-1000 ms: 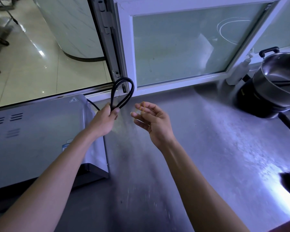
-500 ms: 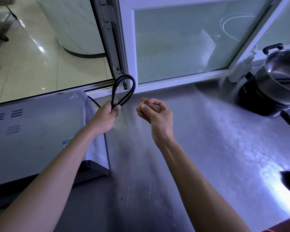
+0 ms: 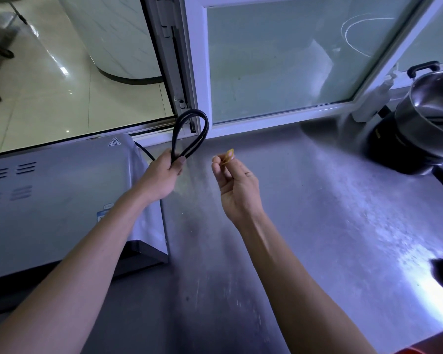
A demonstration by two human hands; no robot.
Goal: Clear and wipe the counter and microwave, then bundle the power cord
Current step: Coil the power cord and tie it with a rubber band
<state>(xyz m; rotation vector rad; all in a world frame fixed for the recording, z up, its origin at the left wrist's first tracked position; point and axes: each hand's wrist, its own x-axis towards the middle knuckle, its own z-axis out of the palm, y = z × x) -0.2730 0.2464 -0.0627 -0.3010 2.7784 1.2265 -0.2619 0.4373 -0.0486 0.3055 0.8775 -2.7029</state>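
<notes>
Both hands up over counter (image 3: 304, 226), apart, each gripping sth

L hand (image 3: 161, 177) fisted round folded black power cord (image 3: 189, 134), loop sticking up twd window frame (image 3: 197, 72); cord's other end runs behind microwave (image 3: 49, 200) at far left. R hand (image 3: 238, 190) just beside it, not touching, pinching small yellowish rubber band (image 3: 229, 155) betw thumb & fingertips. Steel pot (image 3: 432, 116) far right
</notes>
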